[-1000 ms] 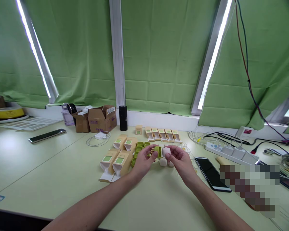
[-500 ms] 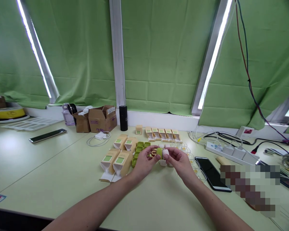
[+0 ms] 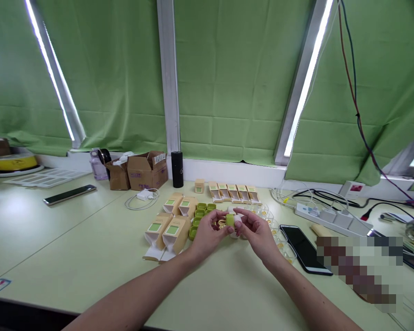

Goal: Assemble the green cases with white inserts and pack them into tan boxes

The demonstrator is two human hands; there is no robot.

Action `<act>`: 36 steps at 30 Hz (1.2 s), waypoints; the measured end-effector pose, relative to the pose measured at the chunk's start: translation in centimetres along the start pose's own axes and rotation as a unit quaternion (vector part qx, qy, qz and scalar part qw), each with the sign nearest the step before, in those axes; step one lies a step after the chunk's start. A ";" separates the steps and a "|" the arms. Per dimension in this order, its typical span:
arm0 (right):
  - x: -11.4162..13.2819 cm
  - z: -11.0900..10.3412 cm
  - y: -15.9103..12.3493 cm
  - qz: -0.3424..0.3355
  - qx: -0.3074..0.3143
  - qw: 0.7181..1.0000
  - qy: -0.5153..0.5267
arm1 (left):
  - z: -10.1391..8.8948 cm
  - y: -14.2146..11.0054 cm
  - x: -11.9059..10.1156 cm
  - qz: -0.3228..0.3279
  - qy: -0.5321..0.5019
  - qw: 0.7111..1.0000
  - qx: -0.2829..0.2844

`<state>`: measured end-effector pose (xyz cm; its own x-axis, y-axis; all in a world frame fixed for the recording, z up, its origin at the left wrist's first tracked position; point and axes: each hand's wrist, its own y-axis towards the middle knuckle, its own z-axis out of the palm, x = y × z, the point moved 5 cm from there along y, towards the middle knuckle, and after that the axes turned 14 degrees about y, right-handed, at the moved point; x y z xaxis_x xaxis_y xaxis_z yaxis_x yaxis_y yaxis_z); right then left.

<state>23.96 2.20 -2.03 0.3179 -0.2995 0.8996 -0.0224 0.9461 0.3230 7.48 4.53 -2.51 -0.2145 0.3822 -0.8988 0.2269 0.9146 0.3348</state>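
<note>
My left hand (image 3: 207, 233) pinches a small green square cup-like piece (image 3: 230, 219) between thumb and fingers. My right hand (image 3: 258, 232) grips a small white rounded block (image 3: 238, 218) right against it; whether the two are joined cannot be made out. Several green square cups (image 3: 200, 213) stand in rows just left of my hands. Clear plastic pieces with yellowish middles (image 3: 280, 235) line up to the right, partly behind my right hand. Between my hands, tan ring shapes and more white blocks are mostly hidden.
Opened cardboard boxes with green labels (image 3: 175, 232) stand left of the cups; a row of similar boxes (image 3: 232, 192) lies behind. To the right are a phone (image 3: 305, 248) and a white power strip (image 3: 333, 218). A black cylinder (image 3: 177, 170) and brown cartons (image 3: 147, 171) stand at the back.
The green piece and white block have turned slightly between my fingers, and the white block shows less. Both hands stay in nearly the same place.
</note>
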 end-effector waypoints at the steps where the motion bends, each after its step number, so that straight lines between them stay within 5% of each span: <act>1: 0.0 0.0 0.0 -0.002 0.001 1.000 -0.003 | 0.0 -0.1 0.0 0.001 0.010 1.000 -0.004; 15: -1.4 -0.5 0.2 -0.016 -0.018 1.000 0.000 | 0.2 -1.0 0.2 0.044 0.168 0.984 -0.043; 24: -1.7 0.0 0.0 -0.023 -0.028 0.999 0.032 | 1.1 -2.4 -1.3 0.169 0.202 0.963 -0.055; 31: -0.4 -0.2 -0.2 -0.037 0.016 0.999 -0.026 | 0.5 -0.9 -0.2 0.106 0.016 0.993 -0.039; 36: 2.1 -0.9 -0.9 -0.219 -0.017 0.942 -0.254 | 0.5 -0.1 0.1 0.004 -0.124 0.992 0.013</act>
<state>25.54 0.79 -0.68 -0.2047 -0.6747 0.7091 0.0388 0.7183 0.6947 7.95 4.43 -2.74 0.0276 0.3414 -0.9395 0.2522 0.9071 0.3370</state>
